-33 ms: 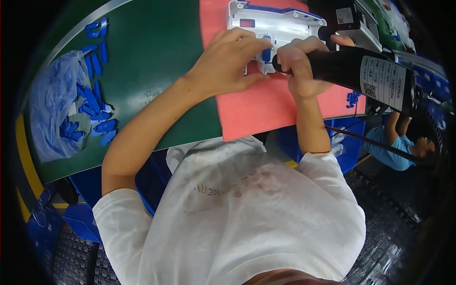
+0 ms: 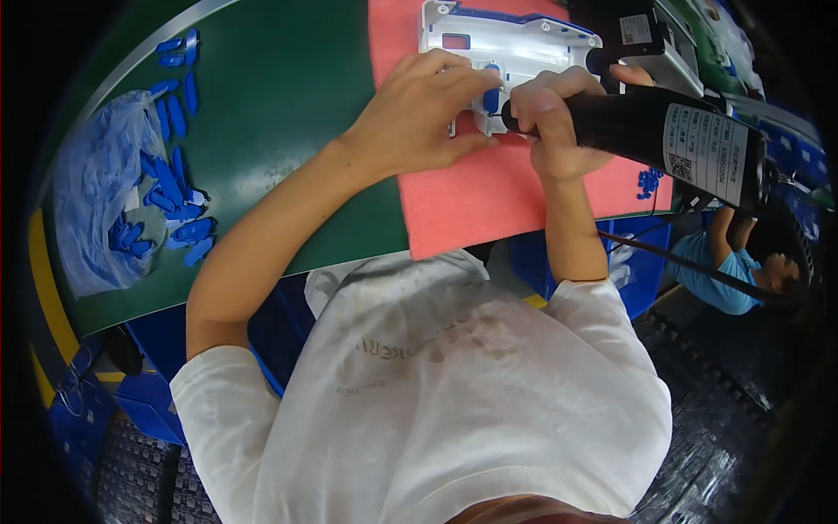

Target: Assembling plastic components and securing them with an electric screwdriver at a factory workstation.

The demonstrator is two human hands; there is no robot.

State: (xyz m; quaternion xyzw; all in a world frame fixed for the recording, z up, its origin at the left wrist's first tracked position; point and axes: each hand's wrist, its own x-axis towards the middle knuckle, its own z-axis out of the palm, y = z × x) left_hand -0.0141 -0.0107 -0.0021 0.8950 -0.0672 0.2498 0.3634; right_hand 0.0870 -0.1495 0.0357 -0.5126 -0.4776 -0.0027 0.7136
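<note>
A white plastic housing (image 2: 524, 45) with blue edging lies hollow side up on a salmon-pink mat (image 2: 489, 205). Inside it sits a small blue plastic piece (image 2: 491, 98). My left hand (image 2: 428, 109) grips the housing's near side, its fingertips resting against the blue piece and its thumb lower at the edge. My right hand (image 2: 559, 113) is wrapped round a black electric screwdriver (image 2: 628, 122), held nearly level and slanting in from the right. The screwdriver's tip points at the blue piece; whether it touches a screw is too small to tell.
Left on the green table (image 2: 271, 105) lie several loose blue pieces (image 2: 175, 188) beside a clear plastic bag (image 2: 96, 201). Small blue parts (image 2: 649, 182) are heaped at the mat's right. A black device (image 2: 642, 39) stands behind. Another person (image 2: 724, 262) is at the far right.
</note>
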